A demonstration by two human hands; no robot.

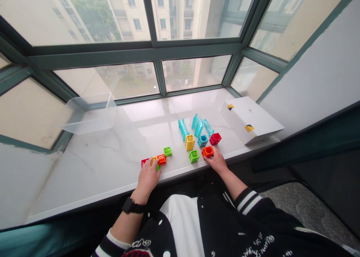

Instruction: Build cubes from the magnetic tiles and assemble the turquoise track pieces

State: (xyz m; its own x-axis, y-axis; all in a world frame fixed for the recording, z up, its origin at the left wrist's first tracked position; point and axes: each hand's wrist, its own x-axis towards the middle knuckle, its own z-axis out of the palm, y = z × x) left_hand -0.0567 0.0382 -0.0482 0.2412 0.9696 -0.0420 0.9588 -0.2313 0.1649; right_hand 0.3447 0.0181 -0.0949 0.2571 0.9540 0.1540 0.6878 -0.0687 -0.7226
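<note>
My right hand (pixel 216 160) has its thumb and fingers closed around an orange cube block (pixel 207 151) near the front edge of the sill. My left hand (pixel 149 174) lies over a small cluster of blocks, its thumb and fingers about a green block (pixel 158 168) that is partly covered. Touching or close to these fingers are a yellow block (pixel 153 160), a red block (pixel 144 162) and an orange-red block (pixel 161 159). Another green block (pixel 167 151) sits just behind them. Between my hands stands a green cube (pixel 194 156), with a taller yellow block (pixel 189 142) behind it.
Beyond my right hand are a blue block (pixel 202 141), a red block (pixel 215 138) and turquoise track pieces, one of them curved (pixel 197 124). A white box (pixel 253 118) stands right, a clear plastic bin (pixel 90 114) left. Windows border the marble-patterned sill (pixel 98 163).
</note>
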